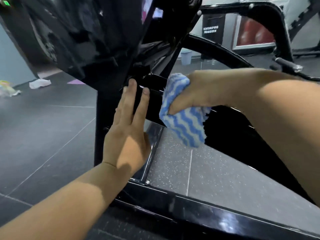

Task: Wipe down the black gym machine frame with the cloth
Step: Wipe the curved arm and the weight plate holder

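Note:
The glossy black gym machine frame [190, 203] fills the middle of the view, with a low bar across the floor and uprights rising to a bulky black housing. My right hand [195, 94] grips a bunched blue-and-white wavy-striped cloth [183, 116] and presses it against a black bracket [152, 94] of the frame. My left hand [128, 129] lies flat with straight fingers against the frame just left of the cloth, fingertips on the same bracket.
Dark tiled floor [48, 132] lies to the left, speckled grey rubber flooring [207, 172] inside the frame. A pale blue bucket [186, 57] stands beyond the frame. A white crumpled rag [39, 83] and a plastic bag [7, 89] lie at far left. More black equipment [270, 19] stands behind.

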{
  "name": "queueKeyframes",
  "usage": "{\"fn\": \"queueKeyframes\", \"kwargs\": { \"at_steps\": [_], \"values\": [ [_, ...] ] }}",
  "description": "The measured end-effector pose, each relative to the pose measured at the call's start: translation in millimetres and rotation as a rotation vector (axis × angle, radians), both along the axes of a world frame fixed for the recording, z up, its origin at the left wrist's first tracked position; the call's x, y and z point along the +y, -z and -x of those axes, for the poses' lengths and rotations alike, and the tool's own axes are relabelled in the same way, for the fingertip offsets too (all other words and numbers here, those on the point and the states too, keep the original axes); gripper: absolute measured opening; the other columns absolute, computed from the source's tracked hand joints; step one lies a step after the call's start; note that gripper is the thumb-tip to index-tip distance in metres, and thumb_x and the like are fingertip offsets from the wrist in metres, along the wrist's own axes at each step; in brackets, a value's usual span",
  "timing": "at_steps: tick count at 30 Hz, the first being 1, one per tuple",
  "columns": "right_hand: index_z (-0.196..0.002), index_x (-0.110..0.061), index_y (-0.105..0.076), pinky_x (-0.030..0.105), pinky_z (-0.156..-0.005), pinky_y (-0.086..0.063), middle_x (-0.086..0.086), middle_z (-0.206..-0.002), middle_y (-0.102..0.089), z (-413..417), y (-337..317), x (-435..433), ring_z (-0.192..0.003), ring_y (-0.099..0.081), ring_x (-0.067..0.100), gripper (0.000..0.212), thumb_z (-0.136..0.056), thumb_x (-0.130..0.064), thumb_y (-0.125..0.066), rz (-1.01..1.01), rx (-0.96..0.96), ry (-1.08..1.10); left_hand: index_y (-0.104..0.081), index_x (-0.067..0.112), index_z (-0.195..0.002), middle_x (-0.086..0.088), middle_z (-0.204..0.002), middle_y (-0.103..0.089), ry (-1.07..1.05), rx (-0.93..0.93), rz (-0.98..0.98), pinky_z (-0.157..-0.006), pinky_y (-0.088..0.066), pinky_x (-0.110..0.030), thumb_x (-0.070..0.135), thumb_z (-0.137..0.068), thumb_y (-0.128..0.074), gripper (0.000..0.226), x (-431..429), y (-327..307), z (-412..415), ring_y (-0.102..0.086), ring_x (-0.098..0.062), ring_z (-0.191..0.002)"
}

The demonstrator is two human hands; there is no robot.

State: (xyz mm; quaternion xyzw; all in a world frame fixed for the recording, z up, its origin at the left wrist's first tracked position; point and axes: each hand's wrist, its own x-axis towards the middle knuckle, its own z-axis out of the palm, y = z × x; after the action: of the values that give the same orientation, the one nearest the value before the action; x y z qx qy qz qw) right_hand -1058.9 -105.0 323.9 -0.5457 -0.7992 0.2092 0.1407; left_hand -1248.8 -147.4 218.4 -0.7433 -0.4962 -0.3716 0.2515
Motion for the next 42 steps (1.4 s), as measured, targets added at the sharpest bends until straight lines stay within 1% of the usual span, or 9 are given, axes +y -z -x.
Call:
{"fn": "queueKeyframes", "kwargs": {
  "at_steps": [5, 12, 17, 21, 30, 33, 35, 39, 42],
  "values": [
    [-0.081, -0.020, -0.073, 0.032, -0.072, -0.057, -0.004, -0.076, -0.074, 3, -6, -6, -0.074, -0.071, 0.017, 0.037, -0.053, -0.045, -0.074, 0.052, 0.085, 0.016, -0.022, 0.010, -0.149, -0.011, -0.157, -0.011, 0.025, 0.001, 0.073, -0.101, -0.047, -0.048, 0.008, -0.075, -0.037, 0.076, -5, -6, 3, -0.020, -0.027, -0.144],
    [-0.089, -0.024, -0.069, 0.038, -0.081, -0.057, -0.007, -0.086, -0.071, -15, 11, -10, -0.082, -0.068, 0.012, 0.044, -0.056, -0.054, -0.065, -0.107, 0.023, -0.092, -0.019, 0.024, -0.150, 0.004, -0.160, -0.007, -0.056, -0.175, 0.026, -0.097, -0.034, -0.011, -0.013, -0.067, -0.048, 0.095, 2, 5, -11, -0.012, -0.011, -0.146],
    [-0.077, -0.023, -0.069, 0.026, -0.065, -0.056, -0.005, -0.072, -0.070, 4, 0, 4, -0.072, -0.068, 0.011, 0.037, -0.065, -0.059, -0.068, -0.171, -0.039, -0.158, -0.018, 0.030, -0.151, 0.023, -0.156, 0.007, -0.062, -0.234, 0.072, -0.095, -0.043, -0.024, -0.020, -0.067, -0.047, 0.102, -1, 6, -18, -0.014, -0.011, -0.147],
    [-0.064, -0.024, -0.056, 0.025, -0.060, -0.048, -0.007, -0.069, -0.061, 40, -1, 11, -0.072, -0.062, 0.011, 0.027, -0.070, -0.049, -0.066, -0.339, -0.047, -0.302, -0.031, 0.030, -0.149, 0.020, -0.156, -0.010, -0.064, -0.120, 0.128, -0.092, -0.023, 0.004, -0.002, -0.077, -0.044, 0.080, -14, -15, 3, -0.025, 0.007, -0.134],
    [-0.081, -0.020, -0.069, 0.031, -0.067, -0.055, 0.000, -0.078, -0.069, -36, 12, -16, -0.073, -0.066, 0.018, 0.047, -0.057, -0.060, -0.064, -0.169, -0.157, -0.199, -0.042, 0.032, -0.143, 0.029, -0.143, -0.027, -0.099, -0.276, 0.199, -0.092, -0.013, 0.010, 0.009, -0.088, -0.044, 0.059, -36, -29, -23, -0.023, 0.029, -0.117],
    [-0.078, -0.017, -0.061, 0.024, -0.050, -0.040, -0.003, -0.067, -0.055, 11, -8, -15, -0.061, -0.053, 0.013, 0.035, -0.079, -0.052, -0.066, -0.278, -0.193, -0.226, -0.043, 0.022, -0.143, 0.016, -0.149, -0.028, -0.131, -0.195, 0.181, -0.097, -0.016, 0.005, 0.009, -0.078, -0.039, 0.067, -34, -30, -10, -0.031, 0.008, -0.131],
    [-0.084, -0.017, -0.060, 0.025, -0.059, -0.040, -0.004, -0.070, -0.049, 35, -15, -15, -0.069, -0.052, 0.017, 0.027, -0.087, -0.045, -0.059, -0.413, -0.164, -0.277, -0.038, 0.023, -0.146, 0.016, -0.151, -0.025, -0.146, -0.173, 0.221, -0.099, -0.023, -0.005, 0.009, -0.074, -0.037, 0.073, -31, -34, 0, -0.030, -0.003, -0.135],
    [-0.083, -0.023, -0.060, 0.028, -0.059, -0.045, -0.004, -0.075, -0.058, 31, 2, -1, -0.074, -0.059, 0.017, 0.030, -0.071, -0.050, -0.062, -0.404, -0.046, -0.214, -0.032, 0.030, -0.148, 0.029, -0.149, -0.011, -0.174, -0.125, 0.315, -0.103, -0.032, -0.025, 0.007, -0.073, -0.036, 0.079, -36, -35, 9, -0.030, -0.009, -0.140],
    [-0.082, -0.020, -0.061, 0.035, -0.067, -0.054, -0.002, -0.078, -0.065, -11, 13, -7, -0.073, -0.063, 0.018, 0.037, -0.062, -0.050, -0.066, -0.293, -0.035, -0.143, -0.041, 0.025, -0.144, 0.018, -0.153, -0.023, -0.175, -0.123, 0.246, -0.108, -0.024, -0.019, 0.011, -0.074, -0.036, 0.072, -34, -31, 6, -0.033, -0.011, -0.138]
  ]
}}
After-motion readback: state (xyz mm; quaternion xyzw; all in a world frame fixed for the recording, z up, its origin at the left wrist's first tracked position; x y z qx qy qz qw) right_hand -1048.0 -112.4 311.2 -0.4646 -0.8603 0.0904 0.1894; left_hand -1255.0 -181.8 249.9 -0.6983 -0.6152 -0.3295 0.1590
